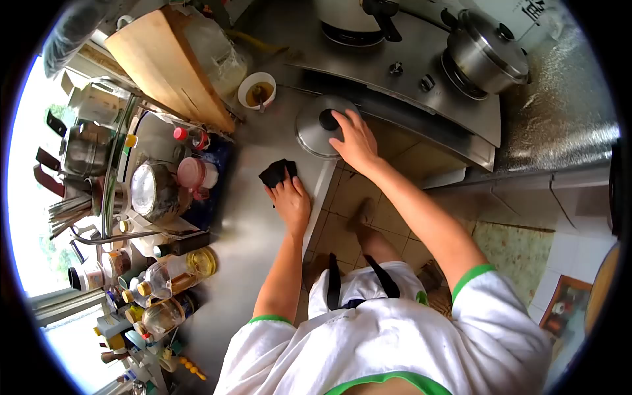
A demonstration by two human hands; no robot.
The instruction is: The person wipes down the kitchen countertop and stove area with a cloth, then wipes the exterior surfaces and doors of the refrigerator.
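Note:
My left hand [291, 203] presses its fingertips onto a bunched black cloth [276, 171] on the steel counter [253, 204]. To its right, a round metal pot lid [309, 135] with a black knob [328, 119] lies at the counter's front edge. Over the lid's right side is my right hand [357, 139], its fingers stretched and thumb apart. The index fingertip is at the knob, and the thumb is lower, over the lid's metal. A white bowl [246, 99] holding brownish liquid and a spoon stands beyond the lid.
A lidded steel pot [488, 52] and another pot [352, 23] stand on the stove [411, 56]. Along the left are a wooden board [164, 66], a dish rack [108, 164], jars and several oil bottles [178, 270]. The tiled floor lies below the counter's edge.

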